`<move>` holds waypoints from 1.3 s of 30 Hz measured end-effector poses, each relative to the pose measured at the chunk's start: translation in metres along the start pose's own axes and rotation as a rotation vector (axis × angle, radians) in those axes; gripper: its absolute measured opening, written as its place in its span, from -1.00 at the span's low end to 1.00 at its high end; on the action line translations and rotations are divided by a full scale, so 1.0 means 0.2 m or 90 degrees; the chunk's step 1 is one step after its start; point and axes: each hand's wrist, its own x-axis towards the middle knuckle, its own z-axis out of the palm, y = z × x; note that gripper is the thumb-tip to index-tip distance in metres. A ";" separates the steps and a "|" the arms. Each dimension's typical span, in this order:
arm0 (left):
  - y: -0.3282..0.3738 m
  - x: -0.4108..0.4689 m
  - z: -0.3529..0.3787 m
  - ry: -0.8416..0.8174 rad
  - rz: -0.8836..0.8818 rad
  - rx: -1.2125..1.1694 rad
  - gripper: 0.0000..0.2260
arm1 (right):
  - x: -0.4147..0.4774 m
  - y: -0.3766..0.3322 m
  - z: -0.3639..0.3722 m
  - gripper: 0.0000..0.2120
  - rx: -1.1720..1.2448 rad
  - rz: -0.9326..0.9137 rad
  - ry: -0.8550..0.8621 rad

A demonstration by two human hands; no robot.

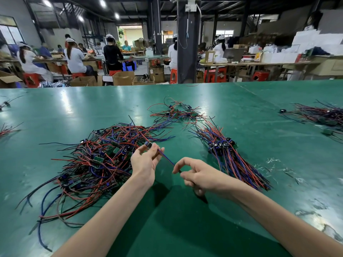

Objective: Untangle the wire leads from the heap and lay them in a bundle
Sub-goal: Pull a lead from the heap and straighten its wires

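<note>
Bright ceiling lamps (pixel 102 2) glare on the table (pixel 241 101); edges bend.

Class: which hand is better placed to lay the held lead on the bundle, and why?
Probably the right hand: it pinches the lead and is nearest the bundle. The left hand, holding the lead's other end, sits beside the heap.

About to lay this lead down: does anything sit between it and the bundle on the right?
Nothing visible does. The thin blue wire lead is stretched between the left hand and right hand; only bare green table top separates the right hand from the neat bundle of red, blue and black leads.
</note>
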 end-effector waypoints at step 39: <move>-0.08 -0.24 0.09 -0.285 -0.028 0.342 -0.84 | 0.03 0.09 -0.52 -0.86 -0.051 0.075 0.513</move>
